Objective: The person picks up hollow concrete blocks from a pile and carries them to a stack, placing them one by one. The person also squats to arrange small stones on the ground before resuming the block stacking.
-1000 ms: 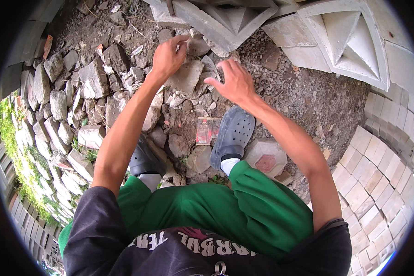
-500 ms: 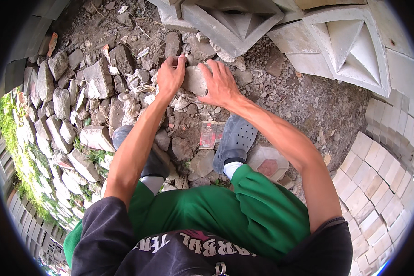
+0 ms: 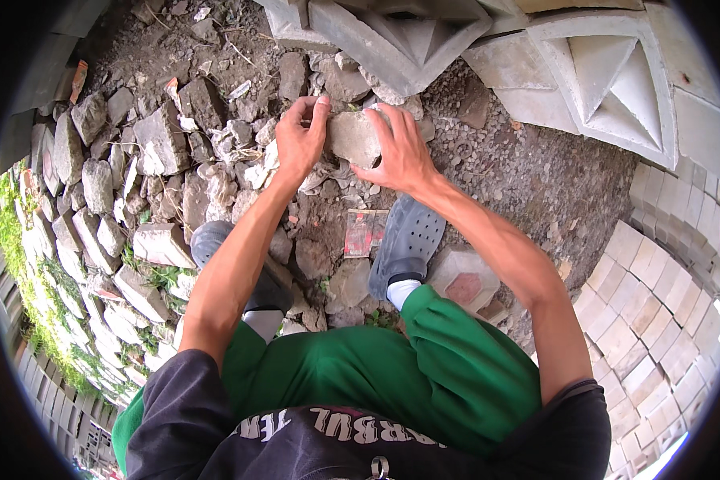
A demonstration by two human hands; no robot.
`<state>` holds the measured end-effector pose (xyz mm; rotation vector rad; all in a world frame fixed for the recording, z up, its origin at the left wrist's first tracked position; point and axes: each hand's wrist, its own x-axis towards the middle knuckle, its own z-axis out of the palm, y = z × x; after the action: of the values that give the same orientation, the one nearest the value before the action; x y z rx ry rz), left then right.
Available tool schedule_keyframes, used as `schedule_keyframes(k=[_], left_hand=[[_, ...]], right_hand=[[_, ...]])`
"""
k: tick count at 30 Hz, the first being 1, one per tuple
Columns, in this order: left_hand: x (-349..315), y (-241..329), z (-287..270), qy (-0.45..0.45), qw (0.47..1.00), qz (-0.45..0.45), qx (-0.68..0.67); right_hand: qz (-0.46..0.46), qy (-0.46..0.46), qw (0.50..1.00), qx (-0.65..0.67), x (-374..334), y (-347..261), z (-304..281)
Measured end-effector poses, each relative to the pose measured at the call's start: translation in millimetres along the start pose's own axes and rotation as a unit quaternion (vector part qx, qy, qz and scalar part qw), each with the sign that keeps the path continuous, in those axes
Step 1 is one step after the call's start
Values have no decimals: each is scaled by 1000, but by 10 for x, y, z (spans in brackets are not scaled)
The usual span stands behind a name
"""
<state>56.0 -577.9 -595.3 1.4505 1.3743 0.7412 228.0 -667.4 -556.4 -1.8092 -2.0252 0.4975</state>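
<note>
A pale, rough chunk of broken concrete (image 3: 354, 141) lies on the rubble beyond my feet. My right hand (image 3: 398, 152) grips it from the right, the fingers over its far edge and the thumb at its near corner. To its left is my left hand (image 3: 300, 142), its fingers loosely bent and the thumb apart from them. A narrow gap separates that hand from the chunk, and I see nothing in it. Smaller stones and a crumpled pale scrap (image 3: 262, 170) surround my left wrist.
Broken stones (image 3: 162, 138) cover the ground on the left. Grey moulded concrete blocks (image 3: 608, 84) stand at the far right, and pale tiles (image 3: 644, 320) are stacked lower right. My grey clogs (image 3: 408, 240) flank a red-and-white packet (image 3: 360, 232). A hexagonal paver (image 3: 466, 280) lies by the right clog.
The concrete chunk has shifted slightly to the right and turned a little under my right hand. My left hand now stands apart from it. The view has moved slightly.
</note>
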Motion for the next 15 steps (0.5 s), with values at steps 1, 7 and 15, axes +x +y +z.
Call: schedule_keyframes(k=[1,7,15], left_hand=[[1,-2,-8,4,1000,-8,-10],[59,50,-19,20,998,59,22],[-59,-47,32,-17,993,62,101]], right_hand=[[-5,3,1000,4,17,-7,0],[-14,34,994,-107,58,-13,41],[28,-7,988,-154,12,-15,117]])
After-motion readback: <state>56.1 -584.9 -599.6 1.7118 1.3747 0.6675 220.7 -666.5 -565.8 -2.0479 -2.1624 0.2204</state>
